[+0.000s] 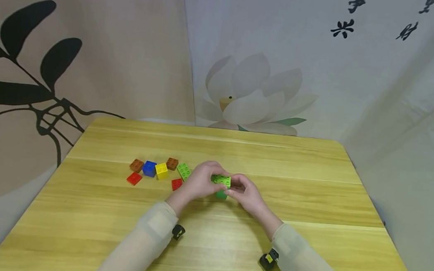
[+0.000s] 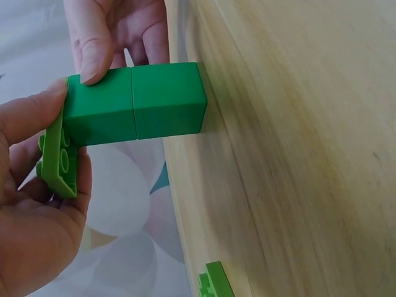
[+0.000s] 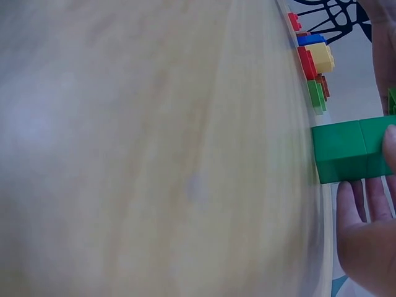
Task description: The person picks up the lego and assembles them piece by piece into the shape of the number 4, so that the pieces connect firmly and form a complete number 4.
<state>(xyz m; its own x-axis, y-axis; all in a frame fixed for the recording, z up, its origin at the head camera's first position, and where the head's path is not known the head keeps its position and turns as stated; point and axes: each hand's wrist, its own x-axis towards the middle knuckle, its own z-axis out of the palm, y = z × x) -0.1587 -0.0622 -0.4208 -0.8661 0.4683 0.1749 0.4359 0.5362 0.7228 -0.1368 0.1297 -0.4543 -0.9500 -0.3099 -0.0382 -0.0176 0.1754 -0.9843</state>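
Note:
Two dark green building blocks [image 2: 136,102] stand stacked one on the other. At the upper end of this stack, a thin light green building brick [image 2: 57,161] with studs overhangs one side. My left hand [image 1: 203,180] pinches that light green brick between thumb and fingers. From the other side, my right hand [image 1: 248,195] grips the upper dark green block, its thumb lying on one face. In the right wrist view the stack's lower end is right at the tabletop. The head view hides much of the stack behind both hands.
Left of the hands lie a red plate [image 1: 134,178], brown bricks [image 1: 137,165], a blue block [image 1: 149,169] and a yellow block [image 1: 161,171]. Another light green brick [image 1: 183,171] and a red brick [image 1: 176,184] sit close beside my left hand on the wooden table [image 1: 307,240].

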